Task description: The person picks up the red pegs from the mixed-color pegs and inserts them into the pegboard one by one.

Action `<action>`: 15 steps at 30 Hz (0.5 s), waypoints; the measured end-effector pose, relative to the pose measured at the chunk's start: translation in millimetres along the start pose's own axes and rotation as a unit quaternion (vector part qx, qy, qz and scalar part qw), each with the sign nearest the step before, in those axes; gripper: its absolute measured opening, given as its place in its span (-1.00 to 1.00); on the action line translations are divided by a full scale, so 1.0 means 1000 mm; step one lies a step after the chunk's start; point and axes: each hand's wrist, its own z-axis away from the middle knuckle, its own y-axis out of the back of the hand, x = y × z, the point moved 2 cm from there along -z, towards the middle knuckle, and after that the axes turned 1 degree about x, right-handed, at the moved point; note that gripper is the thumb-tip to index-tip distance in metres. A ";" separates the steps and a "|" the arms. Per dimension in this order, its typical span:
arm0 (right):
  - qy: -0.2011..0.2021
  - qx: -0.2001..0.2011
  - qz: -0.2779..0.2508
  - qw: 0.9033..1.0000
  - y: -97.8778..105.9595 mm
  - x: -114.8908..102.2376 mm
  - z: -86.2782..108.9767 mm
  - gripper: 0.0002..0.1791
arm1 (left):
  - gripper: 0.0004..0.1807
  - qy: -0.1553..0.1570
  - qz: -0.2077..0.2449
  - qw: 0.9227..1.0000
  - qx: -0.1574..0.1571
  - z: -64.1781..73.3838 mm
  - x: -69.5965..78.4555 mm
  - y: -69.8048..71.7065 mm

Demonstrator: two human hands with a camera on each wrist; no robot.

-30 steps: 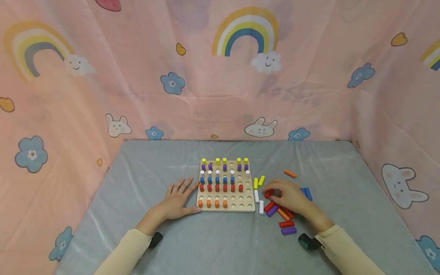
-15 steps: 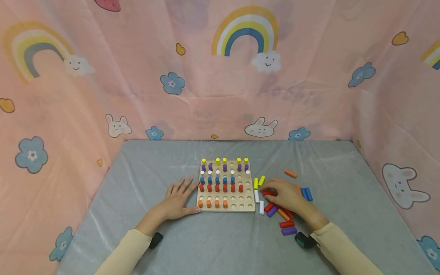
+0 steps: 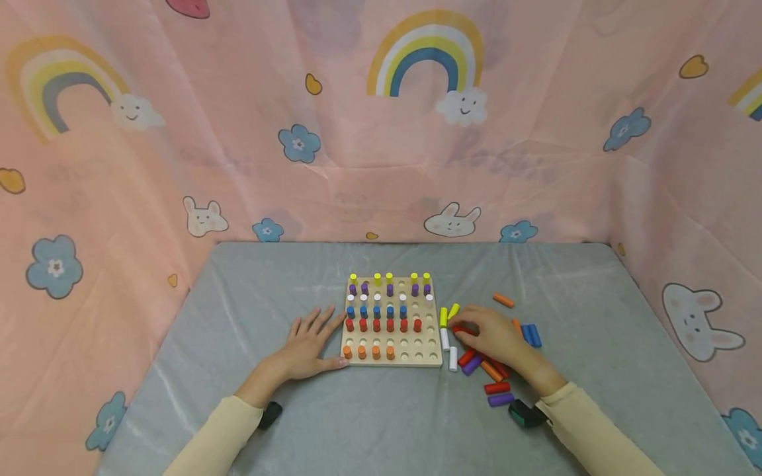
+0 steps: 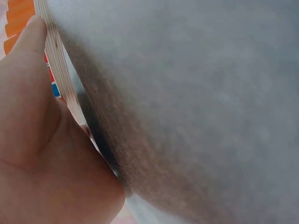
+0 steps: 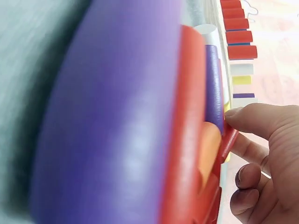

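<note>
A wooden pegboard (image 3: 423,357) carries rows of upright yellow, purple, white, blue, red and orange pegs. My left hand (image 3: 307,347) lies with spread fingers at its left edge, the thumb on the near corner; the left wrist view shows that thumb (image 4: 35,35) against the board's side. Right of the board, my right hand (image 3: 497,337) pinches a red peg (image 3: 465,329) between thumb and fingers, low over the loose pegs. In the right wrist view the thumb (image 5: 247,114) meets that red peg, and the other fingers are curled below.
Loose pegs lie right of the board: a yellow peg (image 3: 443,317), a white peg (image 3: 453,359), a purple peg (image 3: 501,399), a red peg (image 3: 497,388), blue pegs (image 3: 536,336) and an orange peg (image 3: 503,301). A grey cloth (image 3: 381,423) covers the table; printed pink fabric (image 3: 369,192) surrounds it.
My right hand has shifted slightly left toward the board with the red peg, now overlapping the yellow peg's lower end. My left hand has stayed put.
</note>
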 end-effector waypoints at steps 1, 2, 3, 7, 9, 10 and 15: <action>0.006 0.004 0.002 1.000 0.001 0.000 0.000 -0.83 | 0.05 -0.001 0.002 1.000 0.001 0.000 0.000 0.000; 0.010 0.007 0.003 1.000 0.001 -0.001 0.000 -0.83 | 0.05 0.000 0.002 1.000 0.001 0.000 0.000 0.000; 0.015 0.009 0.005 1.000 0.002 -0.001 -0.001 -0.83 | 0.05 0.000 0.003 1.000 0.001 0.000 0.000 0.000; 0.017 0.009 0.005 1.000 0.003 -0.001 -0.002 -0.81 | 0.05 0.003 0.003 1.000 -0.002 0.000 0.000 0.000; 0.016 0.007 0.002 1.000 0.004 -0.002 -0.003 -0.80 | 0.05 0.003 0.003 1.000 -0.003 0.000 0.000 0.000; 0.015 0.006 0.000 1.000 0.004 -0.002 -0.004 -0.80 | 0.05 0.003 0.002 1.000 -0.003 0.000 -0.001 0.000; 0.017 0.005 -0.005 1.000 0.007 -0.007 -0.005 -0.79 | 0.06 0.002 0.003 1.000 -0.005 0.000 -0.001 0.000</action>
